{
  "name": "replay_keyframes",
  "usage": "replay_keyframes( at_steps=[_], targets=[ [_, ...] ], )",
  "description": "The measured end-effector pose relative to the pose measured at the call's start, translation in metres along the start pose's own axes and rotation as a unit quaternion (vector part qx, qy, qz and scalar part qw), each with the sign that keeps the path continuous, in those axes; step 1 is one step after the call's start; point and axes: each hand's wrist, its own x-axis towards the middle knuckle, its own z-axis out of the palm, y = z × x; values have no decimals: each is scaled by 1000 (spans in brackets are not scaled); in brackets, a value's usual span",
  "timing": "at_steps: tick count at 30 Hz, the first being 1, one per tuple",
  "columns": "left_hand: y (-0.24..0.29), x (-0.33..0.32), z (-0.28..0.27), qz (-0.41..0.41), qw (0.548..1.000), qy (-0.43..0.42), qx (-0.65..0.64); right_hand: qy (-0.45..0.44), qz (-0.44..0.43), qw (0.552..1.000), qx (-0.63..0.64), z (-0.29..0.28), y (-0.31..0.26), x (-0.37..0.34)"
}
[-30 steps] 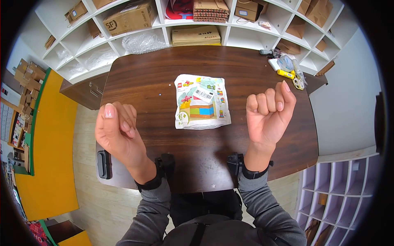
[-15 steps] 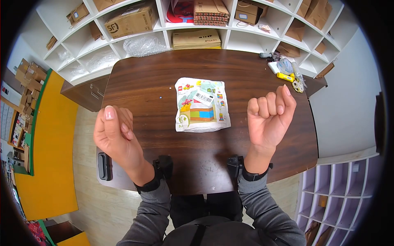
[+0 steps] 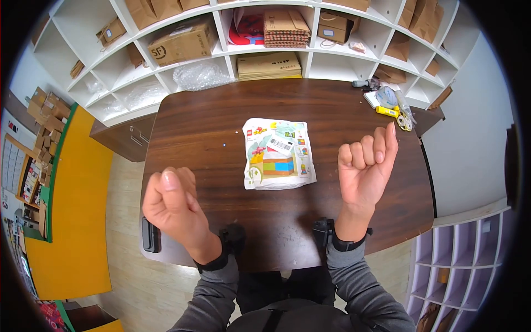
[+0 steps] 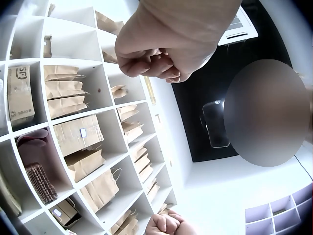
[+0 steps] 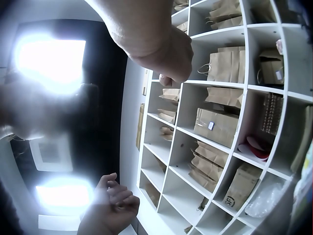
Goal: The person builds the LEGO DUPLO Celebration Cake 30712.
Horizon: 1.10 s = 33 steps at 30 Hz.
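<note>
A white Lego Duplo bag (image 3: 279, 180) lies flat on the dark wooden table (image 3: 193, 127), printed with coloured bricks and carrying a barcode sticker. To the left of the bag and nearer the body, my left hand (image 3: 177, 207) is raised with its fingers curled in and the thumb up. My right hand (image 3: 365, 171) is held up on the other side, palm toward me, its fingers folded and nothing in them. Neither hand touches the bag. Both wrists wear black straps with small cameras. In the left wrist view the left hand (image 4: 171, 39) is a fist holding nothing.
White shelves (image 3: 227, 52) with cardboard boxes, paper bags and bubble wrap stand behind the table. At its back right corner lie a yellow tube (image 3: 387, 111), a tape roll and scissors. A black case (image 3: 150, 234) sits at the front left edge.
The head view has tilted, so the table and bag appear lower and slightly farther right. My left hand has shifted a little inward and toward the body; the right hand stays in about the same pose.
</note>
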Motion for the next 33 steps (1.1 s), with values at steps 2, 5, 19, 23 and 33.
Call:
replay_keyframes(
  at_steps=[2,5,19,23,33],
  targets=[
    [0,-1,0,-5,1000,-15,11,15,-5,999,-34,1,0,-1],
    [0,-2,1,-23,999,-12,27,15,-11,999,-51,2,1,-2],
    [9,-10,11,-20,998,-36,53,19,4,999,-39,6,2,-5],
    [10,-9,9,-22,998,-26,59,11,11,999,-37,5,3,-4],
    [13,-11,8,-17,995,-29,90,16,10,997,-74,8,5,-7]
  ],
)
